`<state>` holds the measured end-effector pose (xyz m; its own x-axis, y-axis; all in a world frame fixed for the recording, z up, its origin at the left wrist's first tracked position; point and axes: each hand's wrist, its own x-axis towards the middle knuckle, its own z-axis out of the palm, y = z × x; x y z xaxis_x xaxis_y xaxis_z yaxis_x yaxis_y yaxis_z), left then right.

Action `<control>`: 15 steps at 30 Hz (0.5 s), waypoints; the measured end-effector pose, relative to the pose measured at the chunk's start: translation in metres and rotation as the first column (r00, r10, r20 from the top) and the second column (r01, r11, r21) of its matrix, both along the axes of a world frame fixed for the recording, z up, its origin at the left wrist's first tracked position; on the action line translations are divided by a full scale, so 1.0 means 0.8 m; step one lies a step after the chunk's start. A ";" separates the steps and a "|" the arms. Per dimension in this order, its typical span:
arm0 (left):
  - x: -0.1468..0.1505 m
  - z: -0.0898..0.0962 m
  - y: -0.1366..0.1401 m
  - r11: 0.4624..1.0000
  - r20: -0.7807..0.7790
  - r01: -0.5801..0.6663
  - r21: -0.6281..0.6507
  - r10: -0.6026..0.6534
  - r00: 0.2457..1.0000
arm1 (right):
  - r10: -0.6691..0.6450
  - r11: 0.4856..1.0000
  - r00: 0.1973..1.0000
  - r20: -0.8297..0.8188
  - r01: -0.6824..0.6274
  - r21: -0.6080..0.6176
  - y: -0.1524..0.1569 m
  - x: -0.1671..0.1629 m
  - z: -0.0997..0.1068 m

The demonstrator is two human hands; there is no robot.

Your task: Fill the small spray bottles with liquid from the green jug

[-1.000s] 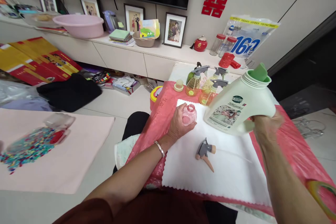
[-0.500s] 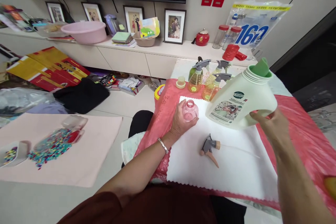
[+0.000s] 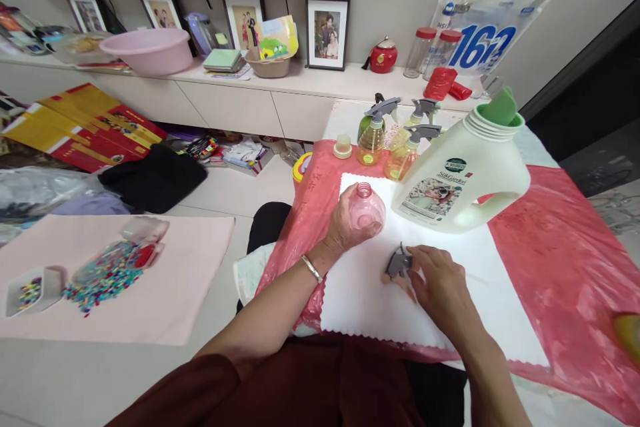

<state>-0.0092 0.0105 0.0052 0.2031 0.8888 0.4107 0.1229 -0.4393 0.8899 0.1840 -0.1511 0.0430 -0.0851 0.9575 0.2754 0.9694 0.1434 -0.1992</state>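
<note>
My left hand [image 3: 343, 223] is wrapped around a small, round, clear pink bottle [image 3: 369, 207], held upright with its neck uncovered. Over the white scalloped mat [image 3: 360, 307], my right hand [image 3: 443, 283] has its thumb and fingers closed at the collar of a grey trigger spray head [image 3: 399, 263]. The spray head's thin tube is mostly hidden by that hand. Behind, a large pale green detergent jug [image 3: 457, 177] stands with its mouth open and a green spout showing. Grey-topped spray bottles [image 3: 371, 145] stand left of the jug, near a pale cap [image 3: 343, 146].
A red plastic sheet [image 3: 565, 247] covers the table under the mat. On the left, a pink mat [image 3: 185, 280] bears scattered colourful beads [image 3: 105, 280] and a white dish [image 3: 35, 290]. A low cabinet [image 3: 230, 103] with framed photos and a pink basin [image 3: 149, 51] runs along the wall.
My right hand has let go of the detergent jug's handle and moved down and left to the spray head. The jug now stands more upright. My left hand still holds the pink bottle.
</note>
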 end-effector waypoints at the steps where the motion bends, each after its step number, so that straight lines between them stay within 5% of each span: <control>1: 0.000 0.000 0.000 1.000 -0.006 0.026 0.001 -0.026 1.000 | -0.007 1.000 0.998 0.058 0.008 -0.021 0.001 -0.004 -0.004; 8: -0.002 0.016 -0.002 0.992 -0.155 0.116 0.047 -0.108 0.982 | -0.102 0.992 0.967 0.233 0.117 -0.049 0.006 -0.022 0.001; 13: 0.001 0.016 -0.002 0.991 -0.169 0.125 0.041 -0.117 0.979 | 0.118 0.988 0.985 -0.123 -0.104 0.113 0.004 -0.006 0.047; 15: 0.003 0.014 -0.002 0.991 -0.182 0.126 0.039 -0.117 0.976 | 0.080 0.988 0.962 -0.261 -0.043 0.146 -0.002 -0.002 0.078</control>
